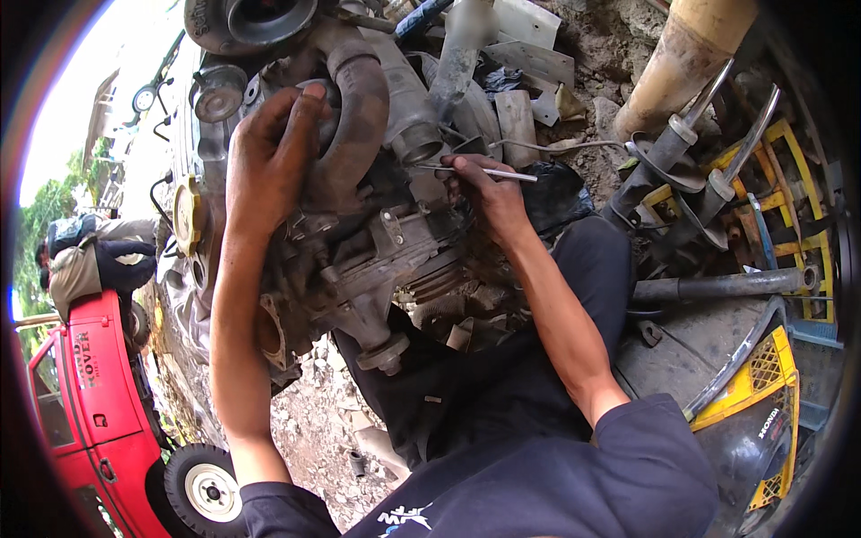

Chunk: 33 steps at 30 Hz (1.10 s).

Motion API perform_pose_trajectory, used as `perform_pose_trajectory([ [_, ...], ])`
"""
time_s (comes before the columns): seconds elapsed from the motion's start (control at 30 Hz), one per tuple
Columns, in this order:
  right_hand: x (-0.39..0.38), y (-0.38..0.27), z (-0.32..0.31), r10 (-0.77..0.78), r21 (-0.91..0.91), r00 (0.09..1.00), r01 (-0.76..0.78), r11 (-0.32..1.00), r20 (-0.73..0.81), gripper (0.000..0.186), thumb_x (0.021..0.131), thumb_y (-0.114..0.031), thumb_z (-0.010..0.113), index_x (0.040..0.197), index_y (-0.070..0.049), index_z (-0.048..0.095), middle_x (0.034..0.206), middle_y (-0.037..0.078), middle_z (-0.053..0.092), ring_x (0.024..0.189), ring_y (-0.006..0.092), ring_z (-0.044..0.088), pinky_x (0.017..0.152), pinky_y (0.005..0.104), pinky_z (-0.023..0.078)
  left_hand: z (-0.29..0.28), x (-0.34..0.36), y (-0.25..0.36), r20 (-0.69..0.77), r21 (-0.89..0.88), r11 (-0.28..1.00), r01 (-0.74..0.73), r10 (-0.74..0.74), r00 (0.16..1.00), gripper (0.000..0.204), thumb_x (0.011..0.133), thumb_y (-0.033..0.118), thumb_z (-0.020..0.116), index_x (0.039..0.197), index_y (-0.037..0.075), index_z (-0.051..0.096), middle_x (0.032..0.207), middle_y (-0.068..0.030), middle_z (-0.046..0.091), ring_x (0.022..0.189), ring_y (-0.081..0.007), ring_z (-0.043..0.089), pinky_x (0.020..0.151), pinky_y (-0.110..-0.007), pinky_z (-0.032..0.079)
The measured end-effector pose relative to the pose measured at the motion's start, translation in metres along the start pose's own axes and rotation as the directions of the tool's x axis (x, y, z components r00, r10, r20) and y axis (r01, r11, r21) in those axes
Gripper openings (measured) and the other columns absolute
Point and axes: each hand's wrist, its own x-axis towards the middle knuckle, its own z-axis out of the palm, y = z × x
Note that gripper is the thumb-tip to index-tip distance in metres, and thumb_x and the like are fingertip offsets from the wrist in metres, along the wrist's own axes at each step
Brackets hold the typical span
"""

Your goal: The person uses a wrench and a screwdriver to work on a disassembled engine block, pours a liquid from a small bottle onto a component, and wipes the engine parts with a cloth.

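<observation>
A large greasy engine assembly (377,242) with a curved rusty pipe (363,108) fills the middle of the view. My left hand (269,157) lies flat on its upper left side, fingers spread against the curved pipe. My right hand (489,193) pinches a thin metal rod-like tool (484,170), whose tip points left into the engine near a grey cylindrical outlet (417,139). Both forearms come up from the lower edge, over my dark trousers.
Shock absorbers (668,166) and a metal tube (717,285) lie at the right beside yellow crates (771,363). A red vehicle (99,403) with a wheel stands at the lower left, with another person (85,255) beyond it. Gravel and scrap metal cover the ground.
</observation>
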Motion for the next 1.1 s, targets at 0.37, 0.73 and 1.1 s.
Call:
perform_pose_trajectory([
  [0.37,-0.013,-0.026,-0.016,-0.11,-0.406,0.989,0.142,0.903,0.101,0.029,0.097,-0.022,0.069,0.104,0.006,0.072,0.088,0.011,0.072,0.078,0.016,0.067,0.073,0.0309,0.054,0.004,-0.003,0.001,-0.027,-0.041,0.998,-0.042,0.041,0.999,0.037,0.1,0.036,0.063,0.094,0.0,0.071,0.065,0.0034,0.053,0.062,-0.0052,0.047,0.057,-0.024,0.037],
  [0.73,-0.033,-0.048,0.007,-0.085,-0.125,0.969,0.116,0.985,0.233,0.021,0.096,-0.018,0.069,0.103,0.002,0.075,0.092,0.006,0.074,0.083,0.0093,0.063,0.075,0.0263,0.049,0.003,-0.002,0.007,0.002,0.014,0.997,-0.074,0.074,0.997,0.037,0.1,0.035,0.063,0.098,-0.001,0.071,0.073,-0.0008,0.065,0.066,-0.0068,0.052,0.062,-0.025,0.044],
  [1.1,-0.037,-0.094,0.06,-0.357,-0.519,0.79,0.602,0.607,0.499,0.013,0.088,-0.011,0.074,0.092,0.001,0.074,0.079,0.013,0.071,0.07,0.0209,0.068,0.067,0.0331,0.053,0.002,-0.002,0.003,0.02,0.089,0.987,-0.134,0.133,0.991,0.044,0.101,0.041,0.06,0.096,-0.001,0.072,0.064,-0.0002,0.054,0.063,-0.0077,0.05,0.06,-0.026,0.04],
])
